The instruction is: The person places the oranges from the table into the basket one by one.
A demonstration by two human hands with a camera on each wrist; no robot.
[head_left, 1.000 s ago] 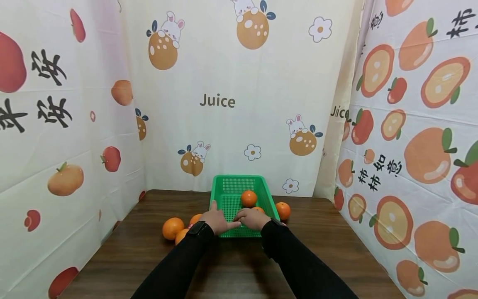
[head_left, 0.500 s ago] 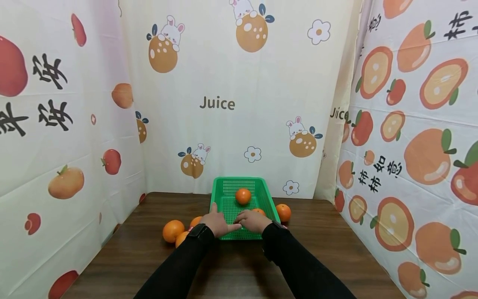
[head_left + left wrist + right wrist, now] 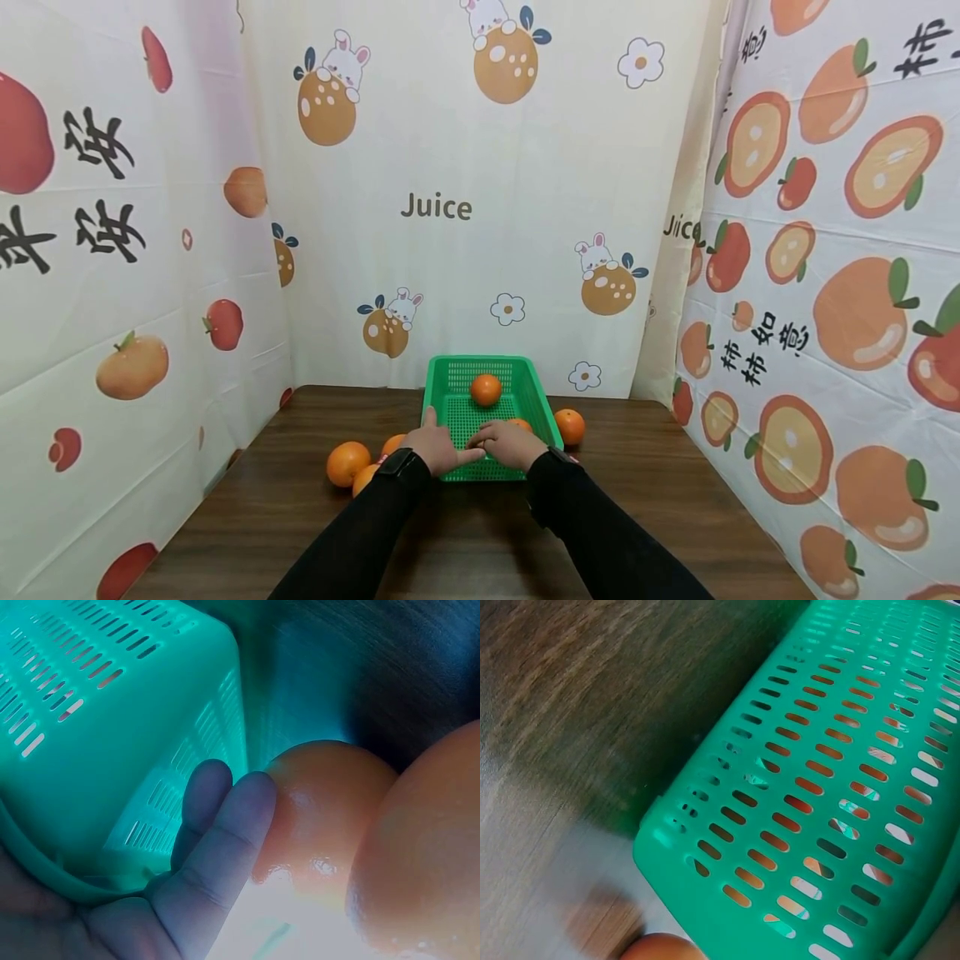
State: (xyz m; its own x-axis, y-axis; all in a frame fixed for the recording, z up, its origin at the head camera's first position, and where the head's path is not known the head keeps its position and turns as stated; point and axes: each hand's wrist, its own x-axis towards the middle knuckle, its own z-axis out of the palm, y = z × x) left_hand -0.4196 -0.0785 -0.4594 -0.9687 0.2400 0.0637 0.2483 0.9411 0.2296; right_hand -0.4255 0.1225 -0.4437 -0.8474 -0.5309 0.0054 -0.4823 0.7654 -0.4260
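Observation:
A green plastic basket (image 3: 528, 379) stands on the table with an orange (image 3: 486, 390) near its far end. A second orange (image 3: 520, 425) inside is partly hidden by my right hand (image 3: 510, 442). My left hand (image 3: 435, 443) lies at the basket's near left corner, thumb stretched right along the front. In the left wrist view its straight fingers (image 3: 221, 855) run down outside the basket wall, right at an outside orange (image 3: 330, 795). Over the near right part of the basket, my right hand has its fingertips bent down. The right wrist view shows basket wall, so the right hand's grip is hidden.
Several oranges lie left of the basket, among them one orange (image 3: 348, 463) farthest left. Another orange (image 3: 569, 427) sits close to the basket's right side. Printed cloth (image 3: 450, 250) walls in the brown wooden table (image 3: 660, 500) behind and on both sides.
The orange at the far end of the basket has rolled left and slightly back. Both hands and the basket have stayed nearly in place.

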